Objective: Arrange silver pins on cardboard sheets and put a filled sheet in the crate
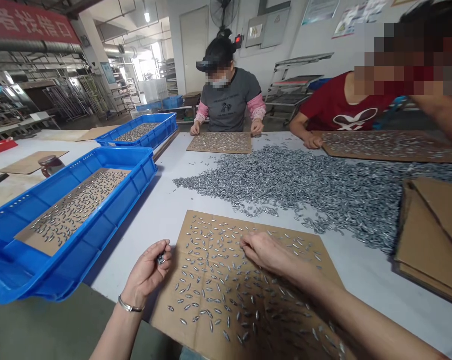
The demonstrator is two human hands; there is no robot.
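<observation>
Two bare hands work over a card (165, 320) in the lower middle of the frame, where many small metal pieces (211, 326) lie scattered across its surface. The left hand (150, 267), just beside the card's left edge, is turned palm up with its fingers curled in, closed around some of the same pieces; how many, I cannot tell. A bracelet (130, 305) circles that wrist. The right hand (261, 250) reaches in from the lower right, over the upper middle of the card, its fingers drawn together and pointing down; their tips are partly hidden, so whether they pinch a piece I cannot tell.

Beyond the card, a wide pile (304, 175) of pieces spreads over the white table (372, 287) from the centre to the right edge. A stack (436, 235) of cardboard stands at the right edge, touching the pile. At the left, a blue tray (109, 230) holds another card covered with pieces, and a second tray (165, 127) behind it holds more. In the upper middle, a person in grey (228, 105) has both hands at a loaded board (220, 145); at the upper right, a person in red (353, 107) leans over a longer panel (391, 147), likewise covered.
</observation>
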